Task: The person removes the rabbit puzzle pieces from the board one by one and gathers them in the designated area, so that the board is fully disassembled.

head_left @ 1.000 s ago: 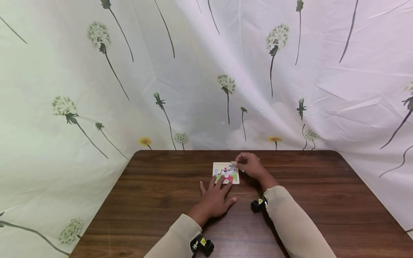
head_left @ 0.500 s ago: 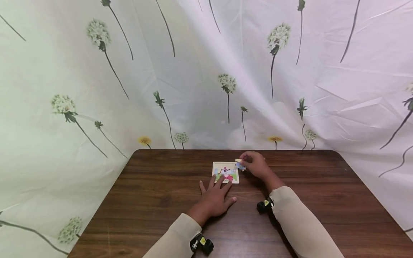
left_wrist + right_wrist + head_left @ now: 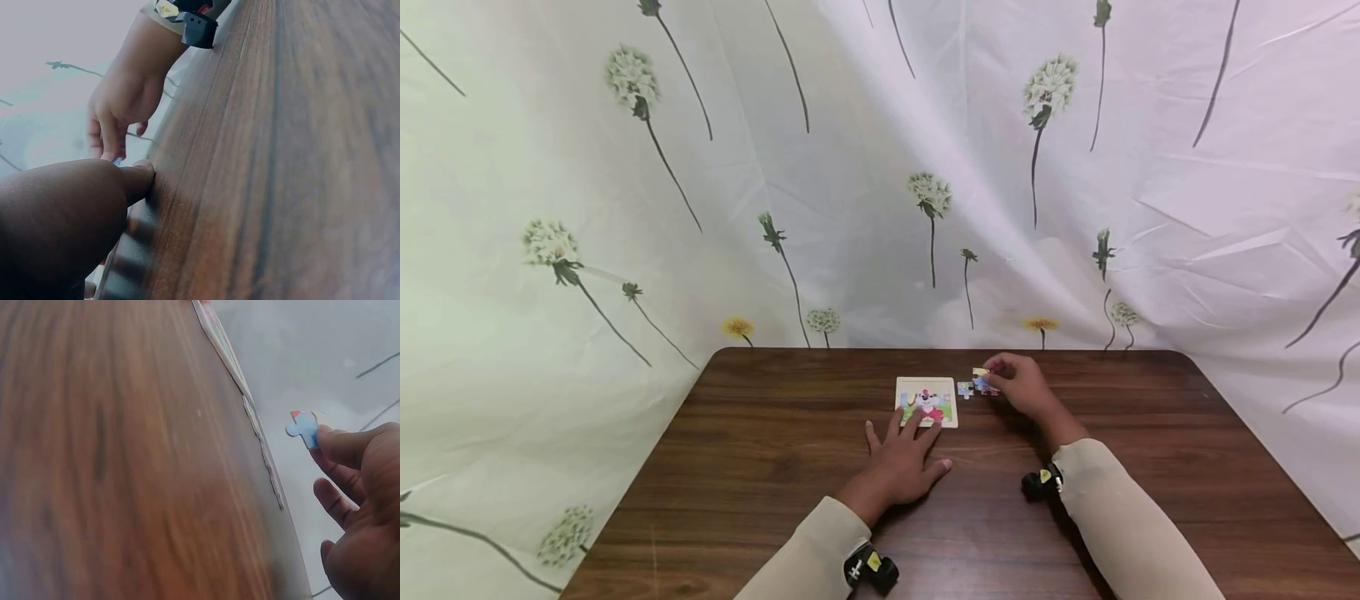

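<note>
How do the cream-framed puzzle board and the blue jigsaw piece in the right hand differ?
The cream-framed rectangular puzzle board lies flat on the brown wood-grain table; the mostly light-blue jigsaw piece is pinched in the right hand. The board is larger and straight-edged; the piece is smaller with a rounded knob. Both carry coloured printing.

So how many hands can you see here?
2. The left hand has its fingers spread over the near edge of the puzzle board; the right hand, to the board's right, pinches a puzzle piece. No other hand shows.
</note>
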### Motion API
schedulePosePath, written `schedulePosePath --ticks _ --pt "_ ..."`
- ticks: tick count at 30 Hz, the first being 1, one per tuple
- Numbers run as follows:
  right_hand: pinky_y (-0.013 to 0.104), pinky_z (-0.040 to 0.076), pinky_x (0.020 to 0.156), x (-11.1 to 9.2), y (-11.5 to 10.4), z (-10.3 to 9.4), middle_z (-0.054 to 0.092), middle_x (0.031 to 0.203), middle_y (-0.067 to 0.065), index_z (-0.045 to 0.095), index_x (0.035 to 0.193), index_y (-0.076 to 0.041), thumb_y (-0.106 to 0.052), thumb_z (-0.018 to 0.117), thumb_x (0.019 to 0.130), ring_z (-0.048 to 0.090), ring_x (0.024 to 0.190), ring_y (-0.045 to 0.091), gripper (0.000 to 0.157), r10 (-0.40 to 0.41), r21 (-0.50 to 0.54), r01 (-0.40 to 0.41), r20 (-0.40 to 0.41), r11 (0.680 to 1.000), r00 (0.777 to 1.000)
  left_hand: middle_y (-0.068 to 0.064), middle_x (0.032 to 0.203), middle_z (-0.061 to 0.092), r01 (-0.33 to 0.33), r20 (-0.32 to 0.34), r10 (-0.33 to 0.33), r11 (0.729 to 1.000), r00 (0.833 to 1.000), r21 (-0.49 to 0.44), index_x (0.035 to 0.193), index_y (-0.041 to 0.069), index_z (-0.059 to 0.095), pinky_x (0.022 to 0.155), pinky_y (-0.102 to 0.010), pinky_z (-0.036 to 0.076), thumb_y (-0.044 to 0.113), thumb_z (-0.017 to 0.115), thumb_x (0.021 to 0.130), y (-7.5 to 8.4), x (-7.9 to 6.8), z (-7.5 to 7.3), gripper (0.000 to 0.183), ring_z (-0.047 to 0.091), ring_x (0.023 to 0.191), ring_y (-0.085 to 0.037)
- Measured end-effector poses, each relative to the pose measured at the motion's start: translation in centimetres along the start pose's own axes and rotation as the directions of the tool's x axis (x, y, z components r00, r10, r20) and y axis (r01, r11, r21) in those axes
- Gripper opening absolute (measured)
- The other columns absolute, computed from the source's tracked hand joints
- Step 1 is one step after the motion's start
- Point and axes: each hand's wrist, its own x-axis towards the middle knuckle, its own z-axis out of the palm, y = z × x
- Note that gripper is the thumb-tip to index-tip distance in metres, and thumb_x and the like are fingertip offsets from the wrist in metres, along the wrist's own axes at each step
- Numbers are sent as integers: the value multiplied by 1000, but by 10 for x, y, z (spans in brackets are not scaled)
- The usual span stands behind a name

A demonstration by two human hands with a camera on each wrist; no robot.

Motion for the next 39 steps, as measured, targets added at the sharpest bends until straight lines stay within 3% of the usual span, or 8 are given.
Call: schedulePosePath --ticks 9,17,23,31,39 --pt "26 56 66 -6 9 -13 74 99 23 75 107 7 1 75 101 64 81 13 9 48 53 -44 -68 998 997 -7 182 29 0 0 0 1000 1000 -9 169 30 43 123 -88 10 66 51 109 -1 0 1 72 17 170 -43" --pt "24 55 65 -11 17 -25 75 95 18 74 106 8 1 74 101 61 76 8 9 100 25 -98 -94 995 990 -8 182 29 8 5 -8 1000 1000 -21 169 29 44 124 -87 9 66 53 109 1 -3 -1 71 18 170 -43" --pt "24 53 66 -15 22 -33 73 95 16 74 108 8 -2 73 102 60 76 12 11 155 -13 -156 -79 988 985 -8 181 30 3 -5 -3 1000 1000 -19 169 29 45 123 -88 10 65 53 109 1 -3 -1 71 19 170 -43" --pt "34 49 82 -18 27 -35 74 105 16 75 109 1 -10 71 106 61 94 24 12 167 -132 -174 -59 976 984 -7 182 28 8 4 -8 1000 1000 -16 170 29 43 124 -87 9 66 51 109 1 -2 -2 71 17 170 -43" --pt "44 51 93 -21 26 -33 71 117 22 76 114 2 -10 73 104 65 107 35 16 152 -186 -160 -54 970 987 -7 182 29 4 4 -4 1000 1000 -21 170 29 43 124 -87 9 64 51 110 2 -4 -5 70 17 170 -43"
